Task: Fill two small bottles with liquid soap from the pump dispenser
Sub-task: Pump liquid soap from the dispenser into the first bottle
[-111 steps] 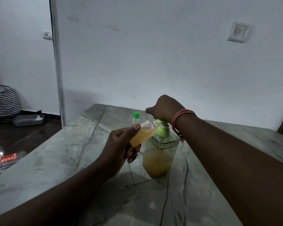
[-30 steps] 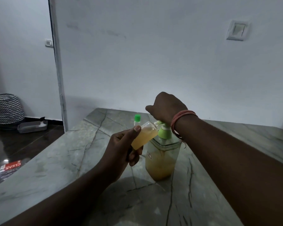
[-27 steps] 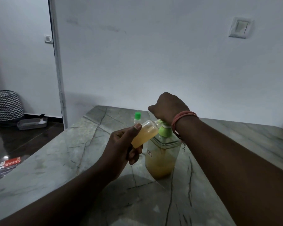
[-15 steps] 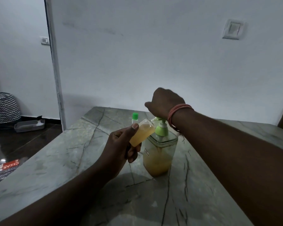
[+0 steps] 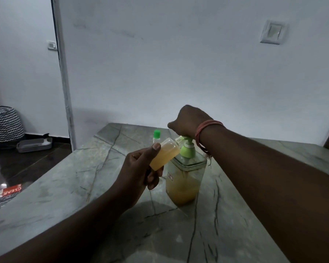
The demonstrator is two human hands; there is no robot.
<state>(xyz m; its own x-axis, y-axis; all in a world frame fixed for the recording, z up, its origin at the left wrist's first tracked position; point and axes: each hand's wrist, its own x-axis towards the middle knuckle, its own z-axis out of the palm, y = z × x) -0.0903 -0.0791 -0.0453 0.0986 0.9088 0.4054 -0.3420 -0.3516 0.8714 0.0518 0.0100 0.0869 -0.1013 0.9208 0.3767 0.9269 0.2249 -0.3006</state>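
Observation:
A clear square pump dispenser (image 5: 184,179) with a green pump neck stands on the marble table (image 5: 65,196), about half full of amber soap. My right hand (image 5: 188,120) rests fisted on the pump head, which it hides. My left hand (image 5: 139,171) holds a small open bottle (image 5: 164,156) tilted, its mouth at the pump's spout; amber soap fills most of it. A second small bottle (image 5: 156,136) with a green cap stands behind, partly hidden by the held one.
A white wall runs close behind the table's far edge. Left of the table the dark floor holds a striped basket (image 5: 5,124), a grey tray (image 5: 34,145) and a red-labelled packet (image 5: 8,190).
My right hand has bobbed on the pump head, down and up again. The tilted bottle stays at the spout in my left hand.

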